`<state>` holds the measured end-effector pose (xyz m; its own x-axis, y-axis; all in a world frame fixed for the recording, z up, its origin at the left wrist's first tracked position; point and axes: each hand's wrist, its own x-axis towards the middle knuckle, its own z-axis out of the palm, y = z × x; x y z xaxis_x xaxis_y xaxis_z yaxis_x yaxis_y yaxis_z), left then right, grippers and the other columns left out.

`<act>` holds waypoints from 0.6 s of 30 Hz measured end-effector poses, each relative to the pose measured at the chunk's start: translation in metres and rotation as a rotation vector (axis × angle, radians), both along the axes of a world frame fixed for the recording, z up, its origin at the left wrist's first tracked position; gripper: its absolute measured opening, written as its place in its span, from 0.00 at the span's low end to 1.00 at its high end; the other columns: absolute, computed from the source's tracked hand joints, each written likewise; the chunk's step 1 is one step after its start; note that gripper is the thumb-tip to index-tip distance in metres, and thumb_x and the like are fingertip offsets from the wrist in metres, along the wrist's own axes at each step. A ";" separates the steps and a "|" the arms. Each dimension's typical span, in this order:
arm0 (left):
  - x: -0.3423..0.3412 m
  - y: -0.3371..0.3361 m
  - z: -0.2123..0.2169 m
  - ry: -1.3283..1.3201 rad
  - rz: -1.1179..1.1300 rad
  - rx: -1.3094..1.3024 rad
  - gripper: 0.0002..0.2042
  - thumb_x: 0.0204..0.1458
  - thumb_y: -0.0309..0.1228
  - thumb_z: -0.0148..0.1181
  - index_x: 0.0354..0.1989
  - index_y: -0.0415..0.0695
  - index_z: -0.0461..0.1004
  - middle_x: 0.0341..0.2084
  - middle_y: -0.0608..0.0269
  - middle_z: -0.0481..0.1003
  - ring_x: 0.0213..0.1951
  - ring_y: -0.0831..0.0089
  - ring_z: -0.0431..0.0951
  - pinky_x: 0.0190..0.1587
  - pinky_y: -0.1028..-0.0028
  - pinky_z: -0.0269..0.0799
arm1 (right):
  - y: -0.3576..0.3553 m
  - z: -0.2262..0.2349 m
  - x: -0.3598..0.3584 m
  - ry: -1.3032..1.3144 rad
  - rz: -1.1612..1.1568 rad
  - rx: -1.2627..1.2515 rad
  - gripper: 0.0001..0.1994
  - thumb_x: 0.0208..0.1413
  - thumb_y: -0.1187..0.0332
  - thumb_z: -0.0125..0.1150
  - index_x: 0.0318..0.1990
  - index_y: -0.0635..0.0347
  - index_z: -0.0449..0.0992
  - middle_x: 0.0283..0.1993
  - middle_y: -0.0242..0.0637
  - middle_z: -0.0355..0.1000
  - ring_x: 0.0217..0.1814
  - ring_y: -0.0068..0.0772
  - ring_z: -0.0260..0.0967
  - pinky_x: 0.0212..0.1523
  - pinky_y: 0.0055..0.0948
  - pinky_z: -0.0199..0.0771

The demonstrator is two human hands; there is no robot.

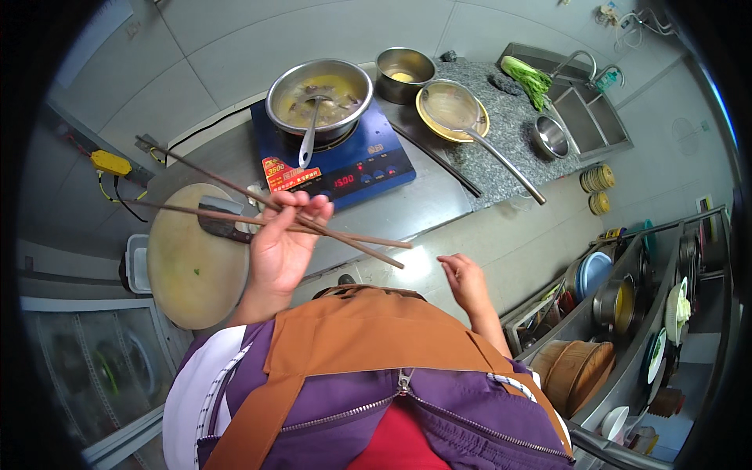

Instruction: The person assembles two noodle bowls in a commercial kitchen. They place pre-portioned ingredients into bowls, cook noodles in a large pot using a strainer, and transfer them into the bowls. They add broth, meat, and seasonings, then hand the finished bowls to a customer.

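My left hand grips a pair of long brown wooden chopsticks, which cross near my fingers and point to the upper left. My right hand hangs over the floor by my apron, its fingers loosely bent and holding nothing I can see. Beyond my left hand, a steel pot of yellowish broth with dark pieces sits on a blue induction cooker. A metal spoon leans in the pot. A cleaver lies on the round chopping board, close to my left wrist.
A second steel pot stands right of the cooker. A long-handled strainer rests across a yellow bowl. Further right are green leafy vegetables, a small steel bowl and a sink. Shelves with dishes and a wooden bucket line the right.
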<state>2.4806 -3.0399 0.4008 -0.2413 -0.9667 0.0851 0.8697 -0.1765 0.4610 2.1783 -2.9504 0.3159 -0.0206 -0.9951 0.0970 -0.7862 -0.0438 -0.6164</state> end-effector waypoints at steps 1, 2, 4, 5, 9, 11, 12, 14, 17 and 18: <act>-0.013 0.007 0.000 0.043 -0.078 0.015 0.04 0.52 0.23 0.48 0.34 0.42 0.68 0.36 0.60 0.69 0.47 0.60 0.69 0.56 0.59 0.60 | 0.010 -0.003 0.002 -0.017 0.006 0.017 0.06 0.49 0.71 0.54 0.35 0.57 0.76 0.31 0.40 0.70 0.34 0.43 0.68 0.35 0.34 0.69; -0.026 0.015 0.000 0.054 -0.161 0.006 0.04 0.52 0.23 0.48 0.34 0.43 0.68 0.37 0.60 0.69 0.48 0.61 0.68 0.57 0.59 0.59 | 0.022 -0.004 0.002 -0.065 0.011 0.045 0.07 0.48 0.71 0.55 0.35 0.57 0.75 0.30 0.39 0.70 0.33 0.42 0.68 0.35 0.33 0.69; -0.056 0.034 -0.004 0.075 -0.334 0.024 0.04 0.52 0.22 0.48 0.34 0.43 0.68 0.38 0.60 0.69 0.50 0.60 0.66 0.58 0.58 0.58 | 0.046 -0.005 0.003 -0.094 0.038 0.000 0.17 0.43 0.72 0.61 0.44 0.55 0.71 0.33 0.38 0.69 0.37 0.40 0.67 0.38 0.33 0.68; -0.071 0.045 -0.009 0.079 -0.424 0.062 0.04 0.51 0.21 0.48 0.33 0.43 0.68 0.39 0.60 0.69 0.51 0.60 0.66 0.58 0.58 0.57 | 0.058 -0.005 0.003 -0.117 0.036 0.013 0.22 0.40 0.72 0.63 0.48 0.55 0.69 0.36 0.38 0.69 0.40 0.40 0.66 0.40 0.33 0.67; -0.127 0.092 -0.032 0.154 -0.769 0.168 0.04 0.51 0.21 0.47 0.31 0.42 0.69 0.40 0.59 0.71 0.53 0.57 0.65 0.60 0.60 0.54 | 0.122 0.002 0.003 -0.346 -0.039 -0.071 0.40 0.35 0.69 0.68 0.59 0.59 0.54 0.54 0.47 0.57 0.56 0.46 0.55 0.51 0.37 0.61; -0.145 0.116 -0.045 0.179 -0.916 0.265 0.05 0.51 0.21 0.48 0.31 0.42 0.71 0.39 0.58 0.72 0.53 0.57 0.65 0.60 0.61 0.55 | 0.160 0.006 0.004 -0.389 -0.108 -0.108 0.42 0.36 0.64 0.68 0.61 0.59 0.51 0.58 0.48 0.52 0.60 0.46 0.52 0.55 0.37 0.57; -0.152 0.128 -0.052 0.134 -0.985 0.302 0.05 0.51 0.22 0.48 0.31 0.43 0.72 0.39 0.57 0.72 0.53 0.57 0.65 0.59 0.62 0.55 | 0.178 0.006 0.008 -0.416 -0.120 -0.149 0.43 0.37 0.61 0.66 0.61 0.59 0.50 0.59 0.48 0.51 0.61 0.46 0.51 0.56 0.37 0.55; -0.161 0.150 -0.065 0.060 -1.120 0.343 0.04 0.52 0.23 0.49 0.32 0.43 0.72 0.39 0.58 0.72 0.52 0.57 0.65 0.59 0.62 0.55 | 0.220 0.002 0.021 -0.475 -0.197 -0.254 0.44 0.39 0.55 0.64 0.62 0.60 0.48 0.61 0.48 0.48 0.63 0.45 0.48 0.58 0.37 0.53; -0.165 0.192 -0.085 -0.187 -1.370 0.338 0.04 0.52 0.27 0.51 0.34 0.46 0.71 0.38 0.63 0.72 0.49 0.65 0.67 0.55 0.64 0.58 | 0.273 -0.017 0.060 -0.941 -0.418 -0.484 0.35 0.53 0.46 0.45 0.61 0.62 0.51 0.62 0.43 0.48 0.62 0.38 0.49 0.58 0.36 0.51; -0.162 0.205 -0.089 -0.291 -1.453 0.348 0.04 0.52 0.28 0.51 0.34 0.46 0.71 0.37 0.64 0.72 0.48 0.67 0.68 0.54 0.64 0.59 | 0.291 -0.021 0.072 -0.998 -0.481 -0.536 0.28 0.58 0.49 0.38 0.56 0.64 0.59 0.59 0.40 0.52 0.60 0.35 0.51 0.59 0.34 0.50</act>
